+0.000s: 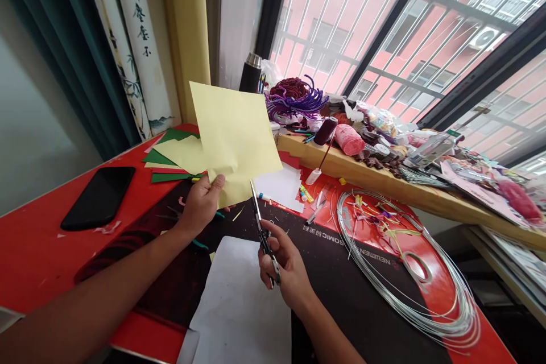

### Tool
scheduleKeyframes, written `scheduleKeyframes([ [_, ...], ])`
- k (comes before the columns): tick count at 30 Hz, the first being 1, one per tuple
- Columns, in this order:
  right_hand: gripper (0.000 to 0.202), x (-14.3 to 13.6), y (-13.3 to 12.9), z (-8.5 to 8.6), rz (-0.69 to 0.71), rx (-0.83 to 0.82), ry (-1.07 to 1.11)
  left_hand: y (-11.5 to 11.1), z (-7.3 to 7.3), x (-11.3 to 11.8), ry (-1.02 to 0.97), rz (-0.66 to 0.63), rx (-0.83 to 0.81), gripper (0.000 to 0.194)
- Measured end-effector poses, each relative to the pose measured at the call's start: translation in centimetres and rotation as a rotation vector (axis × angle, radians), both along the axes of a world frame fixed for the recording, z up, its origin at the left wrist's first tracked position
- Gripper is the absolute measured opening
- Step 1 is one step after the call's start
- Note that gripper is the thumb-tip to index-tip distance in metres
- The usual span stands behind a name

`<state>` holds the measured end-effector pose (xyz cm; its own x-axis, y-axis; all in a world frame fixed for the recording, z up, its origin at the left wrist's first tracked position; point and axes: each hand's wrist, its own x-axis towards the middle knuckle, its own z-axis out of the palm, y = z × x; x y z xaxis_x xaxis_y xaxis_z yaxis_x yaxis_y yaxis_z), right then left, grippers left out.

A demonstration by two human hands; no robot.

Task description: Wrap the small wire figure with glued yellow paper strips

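A sheet of pale yellow paper is held up above the table, pinched along its lower edge by my left hand, thumb on the near face. My right hand grips a pair of scissors by the handles, blades pointing up. The blade tips reach the sheet's lower right edge; whether they are cutting into it I cannot tell. Below, a white sheet lies on the dark desk mat.
A black phone lies at left on the red table. Green and yellow papers are stacked behind my left hand. Coiled silver wire rests at right. Yarn and craft supplies crowd the window ledge.
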<state>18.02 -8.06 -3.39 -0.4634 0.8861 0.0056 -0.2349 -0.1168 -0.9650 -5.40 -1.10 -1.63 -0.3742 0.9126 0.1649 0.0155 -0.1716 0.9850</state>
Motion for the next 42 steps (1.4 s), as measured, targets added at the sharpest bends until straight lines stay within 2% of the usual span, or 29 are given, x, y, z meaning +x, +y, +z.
scheduleKeyframes([
  [6,0.074,0.0,0.0,0.1,-0.011,-0.009,-0.011,-0.3,0.7,0.3,0.017,0.017,-0.014,0.052],
  [12,0.074,-0.1,0.0,-0.1,-0.014,-0.016,-0.001,-0.1,0.6,0.4,-0.020,-0.014,0.001,0.052],
  [18,0.073,-0.1,0.1,0.0,-0.014,0.001,-0.011,-0.3,0.8,0.4,0.004,0.019,-0.021,0.050],
  [42,0.071,0.1,-0.1,0.3,-0.001,0.006,-0.041,0.3,-0.7,-0.1,-0.038,-0.014,0.003,0.049],
])
